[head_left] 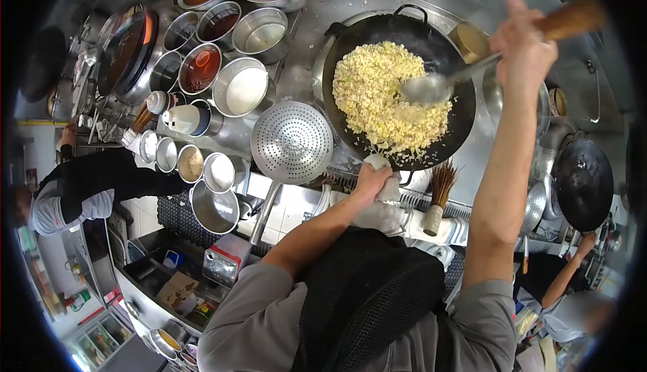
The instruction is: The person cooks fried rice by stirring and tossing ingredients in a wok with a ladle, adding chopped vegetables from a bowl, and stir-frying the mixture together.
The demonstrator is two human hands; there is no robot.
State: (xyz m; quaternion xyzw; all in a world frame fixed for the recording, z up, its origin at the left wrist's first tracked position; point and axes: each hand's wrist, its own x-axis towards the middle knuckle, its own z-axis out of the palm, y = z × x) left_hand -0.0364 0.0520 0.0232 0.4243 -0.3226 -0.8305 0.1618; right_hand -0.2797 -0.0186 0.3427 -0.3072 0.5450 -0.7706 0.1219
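A black wok [458, 122] holds a heap of fried rice [377, 92] with bits of green in it. My right hand [526, 47], raised over the wok's far right side, is closed round the wooden handle of a metal ladle [428, 89]. The ladle's bowl rests against the right part of the rice, blurred by motion. At the wok's near rim, my left hand [373, 182] grips a folded white cloth [389, 189], pressed against the edge. A perforated strainer [292, 141] lies left of the wok, its handle toward me.
Steel pots of sauces and a pot of white powder [245, 91] stand to the left, with small seasoning cups [219, 172] nearer. A bamboo brush [439, 197] leans below the wok. Another wok [583, 183] sits at right. One person [74, 190] works at left, another [573, 304] at right.
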